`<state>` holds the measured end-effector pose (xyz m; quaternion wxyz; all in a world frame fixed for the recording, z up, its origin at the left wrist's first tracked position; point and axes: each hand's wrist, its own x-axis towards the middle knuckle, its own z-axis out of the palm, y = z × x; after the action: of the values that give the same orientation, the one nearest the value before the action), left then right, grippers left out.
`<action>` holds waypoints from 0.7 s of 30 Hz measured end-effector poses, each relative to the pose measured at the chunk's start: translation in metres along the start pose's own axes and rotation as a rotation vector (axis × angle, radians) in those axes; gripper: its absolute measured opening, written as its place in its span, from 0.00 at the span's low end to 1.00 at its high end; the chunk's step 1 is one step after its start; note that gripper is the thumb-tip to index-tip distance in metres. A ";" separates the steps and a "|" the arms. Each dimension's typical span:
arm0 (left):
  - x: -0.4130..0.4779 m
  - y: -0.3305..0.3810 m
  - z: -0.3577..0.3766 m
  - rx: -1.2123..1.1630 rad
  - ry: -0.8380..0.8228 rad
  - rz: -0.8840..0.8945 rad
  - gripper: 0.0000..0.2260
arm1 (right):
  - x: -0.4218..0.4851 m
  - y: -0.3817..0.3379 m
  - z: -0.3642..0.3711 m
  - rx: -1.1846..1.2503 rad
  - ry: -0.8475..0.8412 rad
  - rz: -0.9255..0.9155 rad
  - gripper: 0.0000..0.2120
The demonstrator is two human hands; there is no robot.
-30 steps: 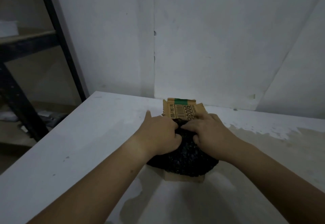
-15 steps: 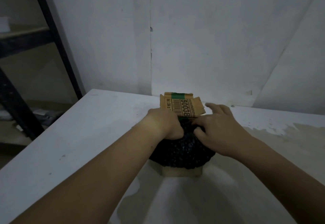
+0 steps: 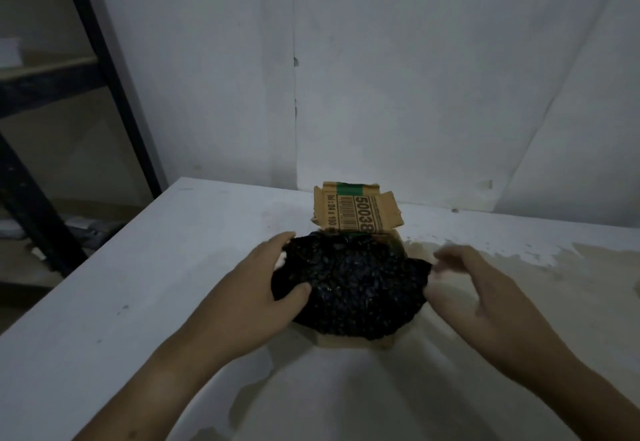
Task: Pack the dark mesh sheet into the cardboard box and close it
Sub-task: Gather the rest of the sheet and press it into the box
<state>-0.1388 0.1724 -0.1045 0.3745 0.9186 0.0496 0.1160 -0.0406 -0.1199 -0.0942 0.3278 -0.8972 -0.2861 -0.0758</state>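
Half done at best, I would judge: the mesh sheet point(image 3: 353, 284) sits bunched on top of the cardboard box point(image 3: 346, 343) and is not yet down inside it. The mound bulges out over the box's rim on every side, so only a thin strip of brown card shows under its near edge. The lid flap point(image 3: 356, 212) stands raised just beyond the bundle. What is left is to press or fold the mesh until it sits below the rim, then bring the flap down.

The left hand point(image 3: 263, 288) grips the mound's left edge, with its thumb point(image 3: 298, 291) laid on top and its fingers wrapped round the side. The right hand point(image 3: 485, 291) is blurred. Its fingertips lie at the pointed right corner of the mesh, but I cannot tell whether they pinch it or only touch it.

Between the two hands the mesh looks coarse, knobbly and faintly glossy, a springy open weave that is likely to push back when squeezed. The flap is plain corrugated card with torn, ragged side edges, a green band and a printed barcode with large digits. Under both wrists the table point(image 3: 138, 267) is matt white, with its coating worn away to a beige patch on the right-hand side.
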 end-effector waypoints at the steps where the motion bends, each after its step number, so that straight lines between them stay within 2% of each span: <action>1: -0.002 -0.004 0.001 -0.043 -0.031 -0.024 0.27 | -0.010 0.001 0.003 0.059 -0.037 0.031 0.21; 3: -0.003 -0.004 0.006 -0.135 -0.016 -0.018 0.22 | -0.018 -0.001 0.010 0.195 -0.010 0.051 0.17; 5: -0.004 0.002 0.011 -0.176 0.052 0.005 0.20 | -0.016 -0.009 0.014 0.265 0.082 0.054 0.12; 9: -0.009 0.011 0.019 -0.177 0.186 0.057 0.16 | -0.004 -0.022 0.012 0.157 0.150 -0.009 0.10; 12: -0.011 0.012 0.020 -0.185 0.177 0.071 0.10 | 0.002 -0.026 0.008 -0.169 0.072 -0.128 0.08; 14: -0.011 0.012 0.019 -0.136 0.148 0.106 0.10 | 0.004 -0.029 0.007 -0.356 -0.016 -0.172 0.13; 17: -0.009 0.014 0.018 -0.077 0.121 0.147 0.12 | 0.009 -0.034 0.007 -0.474 -0.163 -0.149 0.23; 21: -0.005 0.019 0.020 -0.038 0.135 0.184 0.13 | 0.023 -0.041 0.007 -0.580 -0.251 -0.169 0.24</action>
<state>-0.1385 0.1442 -0.1061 0.3753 0.9022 -0.0118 0.2123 -0.0453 -0.0797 -0.0699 0.0132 -0.9287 -0.3641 -0.0699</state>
